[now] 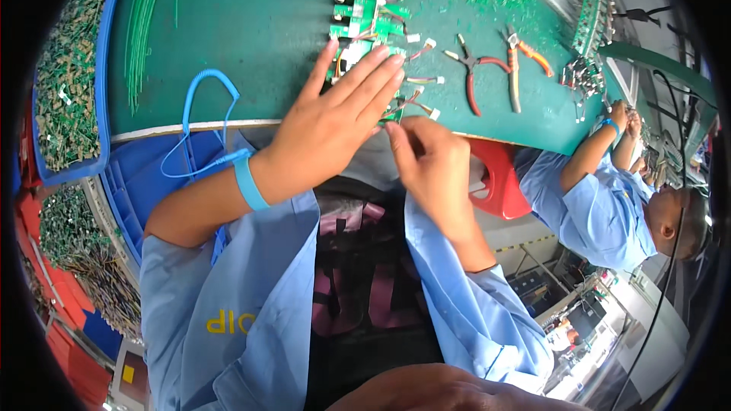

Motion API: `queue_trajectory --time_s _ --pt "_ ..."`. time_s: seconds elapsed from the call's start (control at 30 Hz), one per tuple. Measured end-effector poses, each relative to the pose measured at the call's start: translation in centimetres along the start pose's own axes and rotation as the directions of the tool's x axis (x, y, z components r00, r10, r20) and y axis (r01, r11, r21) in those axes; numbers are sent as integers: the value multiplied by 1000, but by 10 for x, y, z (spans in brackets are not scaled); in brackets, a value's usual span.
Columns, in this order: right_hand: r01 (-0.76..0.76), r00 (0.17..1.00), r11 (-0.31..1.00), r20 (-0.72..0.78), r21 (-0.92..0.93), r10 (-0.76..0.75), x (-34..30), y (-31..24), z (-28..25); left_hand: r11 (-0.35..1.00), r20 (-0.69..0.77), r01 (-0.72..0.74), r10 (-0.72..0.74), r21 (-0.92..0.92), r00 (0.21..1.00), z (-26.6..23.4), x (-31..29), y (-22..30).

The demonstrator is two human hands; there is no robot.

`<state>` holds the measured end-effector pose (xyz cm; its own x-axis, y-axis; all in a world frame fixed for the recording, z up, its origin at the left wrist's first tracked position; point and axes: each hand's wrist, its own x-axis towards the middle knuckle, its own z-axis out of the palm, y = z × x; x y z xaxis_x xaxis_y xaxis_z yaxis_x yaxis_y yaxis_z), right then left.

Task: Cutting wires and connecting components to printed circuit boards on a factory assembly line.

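A row of small green circuit boards (pixel 350 11) with wire leads and white connectors runs away from me on the green work mat. My left hand (pixel 327 118) lies over the near boards with its fingers stretched out flat, hiding part of them. A blue wrist strap (pixel 250 183) circles that wrist. My right hand (pixel 432 164) is closed, fingers curled and thumb bent, right at the near end of the row by the table edge. Whatever sits between its fingertips is hidden. Short wires with white plugs (pixel 434 113) stick out to the right of the boards.
Red-handled cutters (pixel 474 84) and orange-handled pliers (pixel 514 76) lie right of the boards. A blue coiled cord (pixel 186 103) crosses the table edge. Thin green strips (pixel 145 30) and a blue bin of board pieces (pixel 68 91) are at left. Another person (pixel 601 205) works at right.
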<state>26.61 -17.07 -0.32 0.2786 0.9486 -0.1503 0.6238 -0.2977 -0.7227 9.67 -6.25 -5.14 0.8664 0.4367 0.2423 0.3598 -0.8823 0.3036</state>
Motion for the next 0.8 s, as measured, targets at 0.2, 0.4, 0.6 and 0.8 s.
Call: queue_trajectory --time_s 0.2,0.4,0.6,0.8 --pt "51 924 945 374 -323 78 15 -10 -55 1000 -30 4 -3 21 1000 -1 -3 -1" --pt "-43 993 996 -112 -74 35 162 12 -135 993 -119 -13 -1 -118 993 -12 -3 -11" --pt "102 933 941 -296 -324 -203 232 25 -146 847 -535 -191 -124 -496 836 -49 4 -62" --pt "168 983 962 -43 -216 -181 147 43 -92 694 -75 373 -523 -615 849 -69 118 -191"
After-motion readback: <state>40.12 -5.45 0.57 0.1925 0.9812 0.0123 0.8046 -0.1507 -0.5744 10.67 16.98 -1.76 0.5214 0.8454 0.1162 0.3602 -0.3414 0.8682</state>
